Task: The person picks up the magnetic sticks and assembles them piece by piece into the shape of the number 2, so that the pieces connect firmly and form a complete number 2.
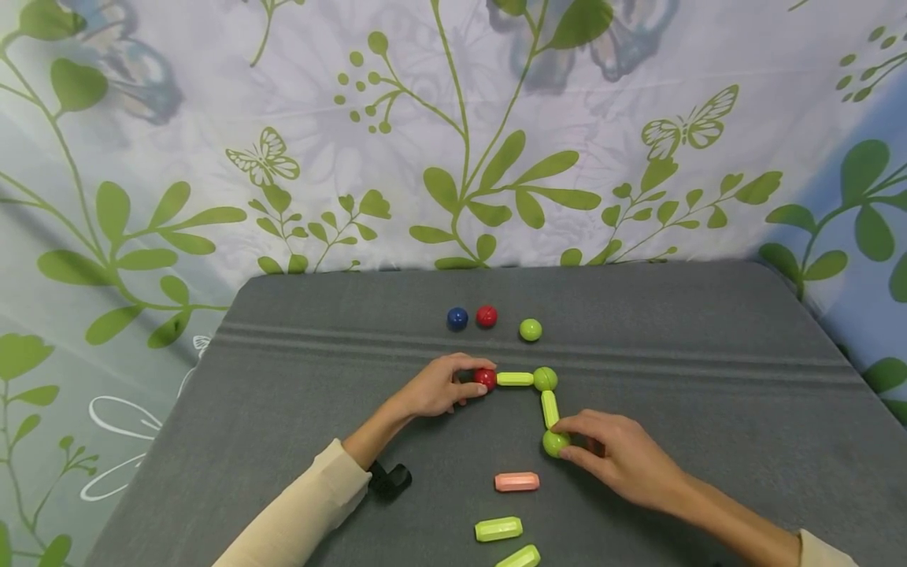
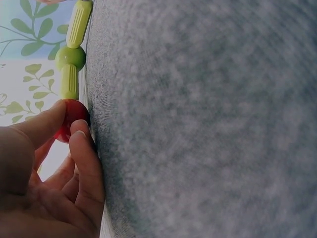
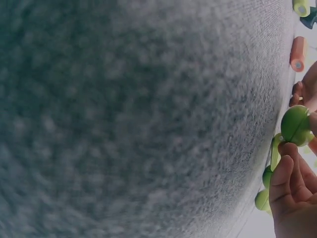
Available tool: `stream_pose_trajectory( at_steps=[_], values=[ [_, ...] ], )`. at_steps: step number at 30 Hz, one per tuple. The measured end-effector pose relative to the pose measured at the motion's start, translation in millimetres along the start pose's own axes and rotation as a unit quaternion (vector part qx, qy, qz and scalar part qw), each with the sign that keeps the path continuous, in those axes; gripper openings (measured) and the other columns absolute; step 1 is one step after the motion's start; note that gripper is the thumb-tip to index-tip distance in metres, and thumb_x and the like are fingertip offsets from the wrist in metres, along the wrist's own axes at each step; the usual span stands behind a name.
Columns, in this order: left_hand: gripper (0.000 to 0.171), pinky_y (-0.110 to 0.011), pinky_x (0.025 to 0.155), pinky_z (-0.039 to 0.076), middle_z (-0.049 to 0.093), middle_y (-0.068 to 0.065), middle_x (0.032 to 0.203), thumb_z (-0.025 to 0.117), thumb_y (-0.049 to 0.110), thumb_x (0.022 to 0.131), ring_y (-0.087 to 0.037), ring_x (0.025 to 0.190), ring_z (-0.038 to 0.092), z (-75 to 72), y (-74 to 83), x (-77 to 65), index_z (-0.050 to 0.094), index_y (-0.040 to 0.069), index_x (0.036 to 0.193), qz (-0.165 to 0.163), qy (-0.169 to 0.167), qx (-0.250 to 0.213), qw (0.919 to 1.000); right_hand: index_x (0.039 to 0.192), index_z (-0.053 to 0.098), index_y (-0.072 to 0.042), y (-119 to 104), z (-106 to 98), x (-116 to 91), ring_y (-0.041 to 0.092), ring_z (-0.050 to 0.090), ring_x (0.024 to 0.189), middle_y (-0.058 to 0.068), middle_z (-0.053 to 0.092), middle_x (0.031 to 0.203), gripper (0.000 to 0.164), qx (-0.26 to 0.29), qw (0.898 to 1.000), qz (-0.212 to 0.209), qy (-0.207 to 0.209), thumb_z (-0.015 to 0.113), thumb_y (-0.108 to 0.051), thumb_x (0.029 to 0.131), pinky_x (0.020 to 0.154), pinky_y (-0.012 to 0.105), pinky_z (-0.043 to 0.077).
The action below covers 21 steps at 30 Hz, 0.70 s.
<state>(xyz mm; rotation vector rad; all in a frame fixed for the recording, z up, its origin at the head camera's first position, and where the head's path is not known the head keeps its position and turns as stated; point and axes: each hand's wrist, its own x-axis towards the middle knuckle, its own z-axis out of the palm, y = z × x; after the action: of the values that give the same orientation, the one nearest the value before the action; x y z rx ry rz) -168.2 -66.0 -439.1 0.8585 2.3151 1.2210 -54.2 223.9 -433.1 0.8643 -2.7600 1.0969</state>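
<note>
On the grey cloth lies an L-shaped chain of balls and rods. My left hand (image 1: 441, 385) pinches the red ball (image 1: 485, 379) at its left end between thumb and fingers. From that ball a yellow-green rod (image 1: 515, 379) runs to a green corner ball (image 1: 545, 379). A second yellow-green rod (image 1: 549, 409) leads down to another green ball (image 1: 556, 443), which my right hand (image 1: 627, 457) pinches with thumb and fingertips. The left wrist view shows the red ball touching the rod's end. In the right wrist view the gripped green ball (image 3: 295, 126) sits between thumb and fingers.
Behind the chain are a blue ball (image 1: 457, 318), a red ball (image 1: 486, 316) and a loose green ball (image 1: 530, 329). Nearer lie a pink rod (image 1: 516, 481) and two yellow-green rods, one whole (image 1: 498, 528), one cut by the frame edge. A black strap (image 1: 390, 479) hangs by the left wrist.
</note>
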Motion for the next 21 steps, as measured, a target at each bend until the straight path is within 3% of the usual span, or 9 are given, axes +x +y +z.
stream_pose_trajectory(
  at_steps=[15,21],
  values=[
    [0.036,-0.026,0.048,0.046,0.057,-0.011,0.123,0.064,0.013,0.098,-0.013,0.066,0.058,-0.3,0.1,-0.1,0.061,0.009,0.133,-0.004,-0.002,-0.001,1.0000,0.113,0.068,-0.021,2.4,-4.2,0.3,-0.004,0.046,0.063,-0.019,0.057,0.089,0.024,-0.004,0.999,0.003,-0.037,0.075,-0.018,0.089,0.055,0.021,0.041],
    [0.036,-0.026,0.048,0.046,0.057,-0.011,0.123,0.064,0.013,0.098,-0.013,0.065,0.057,-0.5,0.5,0.0,0.061,0.008,0.134,-0.003,-0.002,-0.002,1.0000,0.113,0.067,-0.022,3.1,-3.7,-0.8,-0.004,0.045,0.063,-0.020,0.055,0.088,0.023,-0.010,1.000,-0.010,-0.025,0.073,-0.021,0.091,0.054,0.020,0.040]
  ],
)
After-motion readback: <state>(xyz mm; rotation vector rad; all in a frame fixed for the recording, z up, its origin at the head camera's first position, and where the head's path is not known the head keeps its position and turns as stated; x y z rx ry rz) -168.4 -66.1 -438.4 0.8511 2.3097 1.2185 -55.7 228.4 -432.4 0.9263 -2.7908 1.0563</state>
